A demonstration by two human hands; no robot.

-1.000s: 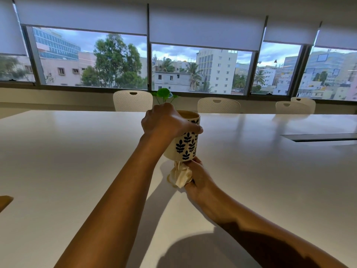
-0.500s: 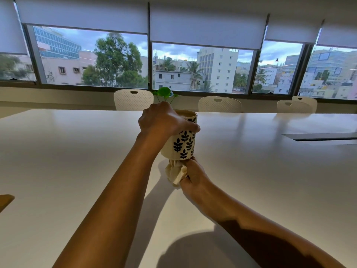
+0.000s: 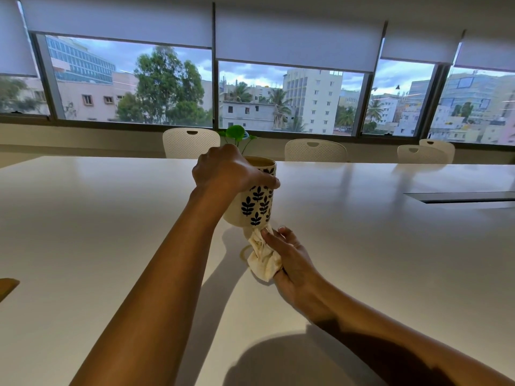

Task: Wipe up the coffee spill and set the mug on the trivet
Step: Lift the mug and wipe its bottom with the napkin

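Observation:
A cream mug (image 3: 257,203) with dark blue leaf prints is lifted above the white table (image 3: 376,260), and my left hand (image 3: 228,171) grips it from the left with the thumb across its front. Just under the mug's base, my right hand (image 3: 289,260) clutches a bunched cream cloth (image 3: 263,256) and holds it up against the bottom of the mug. A faint pale ring mark (image 3: 243,253) shows on the table beside the cloth. A brown wooden corner (image 3: 7,286), possibly the trivet, pokes in at the left edge.
White perforated chairs (image 3: 191,142) stand along the table's far side below the windows. A small green plant (image 3: 237,133) rises behind the mug. A dark recessed slot (image 3: 462,196) is set in the table at the right.
The mug has stayed lifted in my left hand. My right hand has shifted the cloth slightly lower and to the right under the mug's base, with its fingers now more spread.

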